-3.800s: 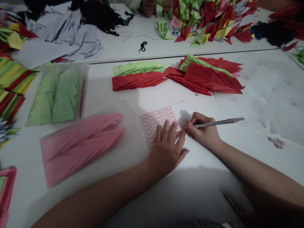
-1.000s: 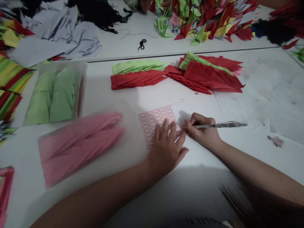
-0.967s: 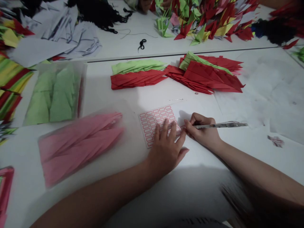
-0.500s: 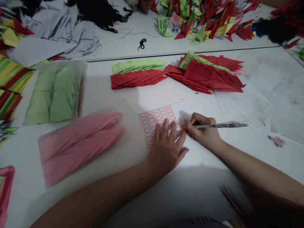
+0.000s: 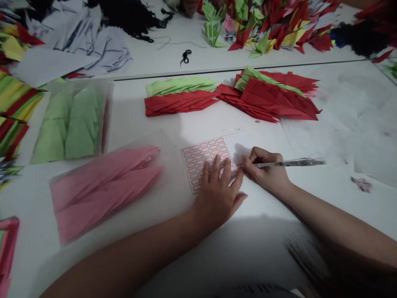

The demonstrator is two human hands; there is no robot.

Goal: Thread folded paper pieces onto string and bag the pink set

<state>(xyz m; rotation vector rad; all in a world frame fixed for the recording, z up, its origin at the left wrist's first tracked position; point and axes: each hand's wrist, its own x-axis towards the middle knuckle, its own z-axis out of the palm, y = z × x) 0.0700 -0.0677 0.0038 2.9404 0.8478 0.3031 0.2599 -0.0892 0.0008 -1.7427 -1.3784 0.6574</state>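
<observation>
A white label sheet [image 5: 200, 155] printed with small red-bordered stickers lies on the white table [image 5: 248, 248]. My left hand [image 5: 218, 192] rests flat on its near right part, fingers stretched out and pressing it down. My right hand [image 5: 265, 171] sits just to the right, fingers curled round a silver pen [image 5: 290, 163] whose tip touches the sheet's right edge and whose barrel points right.
A clear bag of pink folded papers [image 5: 102, 188] lies to the left, a bag of green ones [image 5: 72, 124] behind it. Red and green folded stacks [image 5: 229, 97] lie beyond the sheet. Heaps of coloured paper cranes [image 5: 273, 25] and white scrap paper [image 5: 77, 41] crowd the far edge.
Almost nothing has moved. The pen barrel has dropped a little flatter since the earliest frame; both hands stay on the label sheet.
</observation>
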